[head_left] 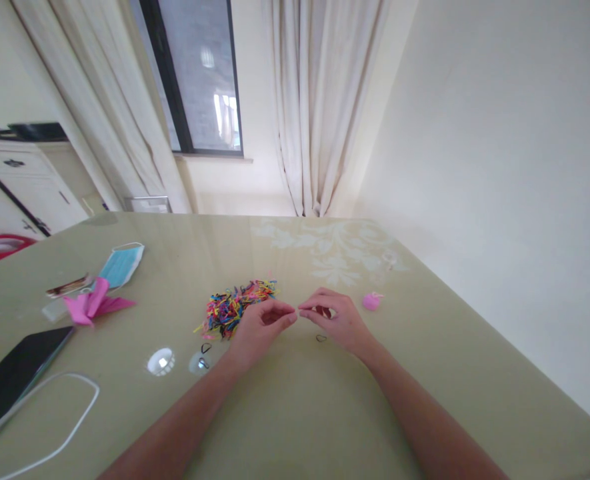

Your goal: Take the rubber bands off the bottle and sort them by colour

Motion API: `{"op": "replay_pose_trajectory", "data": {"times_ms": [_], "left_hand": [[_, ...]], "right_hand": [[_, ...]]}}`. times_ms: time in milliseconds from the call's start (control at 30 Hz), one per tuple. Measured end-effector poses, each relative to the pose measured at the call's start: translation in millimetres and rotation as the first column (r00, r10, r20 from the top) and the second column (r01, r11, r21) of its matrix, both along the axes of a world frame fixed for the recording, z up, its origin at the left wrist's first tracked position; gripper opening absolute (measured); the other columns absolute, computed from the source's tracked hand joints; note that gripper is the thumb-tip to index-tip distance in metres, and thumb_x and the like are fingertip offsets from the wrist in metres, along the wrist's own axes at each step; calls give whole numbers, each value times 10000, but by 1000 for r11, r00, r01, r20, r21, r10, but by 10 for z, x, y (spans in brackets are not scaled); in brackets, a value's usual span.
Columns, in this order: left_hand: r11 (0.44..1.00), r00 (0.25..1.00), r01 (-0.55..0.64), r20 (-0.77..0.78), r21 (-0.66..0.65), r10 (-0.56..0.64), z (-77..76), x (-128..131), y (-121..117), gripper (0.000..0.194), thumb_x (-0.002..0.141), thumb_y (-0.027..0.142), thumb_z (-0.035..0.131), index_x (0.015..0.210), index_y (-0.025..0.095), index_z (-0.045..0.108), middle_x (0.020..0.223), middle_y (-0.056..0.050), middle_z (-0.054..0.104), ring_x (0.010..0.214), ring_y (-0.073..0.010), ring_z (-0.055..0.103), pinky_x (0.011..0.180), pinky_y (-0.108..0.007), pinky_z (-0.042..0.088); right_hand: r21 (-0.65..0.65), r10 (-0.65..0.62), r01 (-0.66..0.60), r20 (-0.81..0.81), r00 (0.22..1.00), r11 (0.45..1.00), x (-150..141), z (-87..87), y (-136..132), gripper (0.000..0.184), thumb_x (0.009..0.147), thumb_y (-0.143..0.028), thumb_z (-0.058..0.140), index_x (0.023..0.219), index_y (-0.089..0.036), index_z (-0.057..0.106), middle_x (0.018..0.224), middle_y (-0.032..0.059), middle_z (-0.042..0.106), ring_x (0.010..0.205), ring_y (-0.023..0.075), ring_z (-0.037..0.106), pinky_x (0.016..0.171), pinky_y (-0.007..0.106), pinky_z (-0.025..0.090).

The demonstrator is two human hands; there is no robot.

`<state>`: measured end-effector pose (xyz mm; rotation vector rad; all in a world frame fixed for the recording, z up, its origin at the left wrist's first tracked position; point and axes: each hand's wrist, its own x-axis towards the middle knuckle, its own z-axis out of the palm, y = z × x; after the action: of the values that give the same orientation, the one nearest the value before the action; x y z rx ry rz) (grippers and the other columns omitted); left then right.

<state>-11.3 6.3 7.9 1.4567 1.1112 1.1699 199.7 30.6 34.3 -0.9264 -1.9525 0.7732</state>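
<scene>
Over the middle of the table, my left hand (265, 328) and my right hand (337, 319) meet almost fingertip to fingertip. Thumb and index finger are pinched together on each; whatever they hold, if anything, is too small to make out. A heap of small multicoloured rubber bands (225, 310) lies beside my left hand and is partly hidden by it. One dark loose band (321, 339) rests on the table below my right hand. Two more dark bands, the upper one (205, 348) and the lower one (203, 363), lie left of my left wrist.
Right of my hands sits a small pink object (373, 301). At the left are a pink folded-paper piece (95, 304), a blue face mask (121, 265), a dark tablet-like device (19, 373) and a white cable (82, 427). A wall (515, 200) borders the table's right side.
</scene>
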Motion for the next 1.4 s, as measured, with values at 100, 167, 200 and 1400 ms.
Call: {"op": "replay_pose_trajectory", "data": {"times_ms": [100,167,200,1400], "left_hand": [[994,990,-70,-120,84,79,19,-86,41,282,816,453,786,959,210,784,881,-56,783,777,-215,705,725,-320,548],[966,929,-131,-313,224,198,15,-179,74,200,849,397,755,947,225,787,915,-63,772,830,-241,692,783,-361,536],[944,874,-134,-414,301,256,3,-228,89,159,857,350,743,957,235,791,967,-72,768,909,-266,684,854,-394,522],[920,886,-359,-253,157,389,86,-397,214,177,855,256,686,951,241,833,1012,-42,828,946,-245,760,917,-386,573]], "right_hand": [[-11,-68,67,-154,986,998,67,83,9,227,861,-495,792,904,-278,843,811,55,719,672,180,598,601,322,464],[-19,-111,109,-252,961,994,112,147,1,194,837,-471,821,894,-288,848,830,62,732,719,199,625,614,337,480],[-19,-123,123,-286,950,992,131,177,-6,179,828,-461,830,889,-294,849,835,64,736,734,205,633,620,344,489],[149,-334,317,103,937,937,130,-259,308,233,952,-390,680,949,-216,835,827,54,683,593,138,528,612,290,456]]}}
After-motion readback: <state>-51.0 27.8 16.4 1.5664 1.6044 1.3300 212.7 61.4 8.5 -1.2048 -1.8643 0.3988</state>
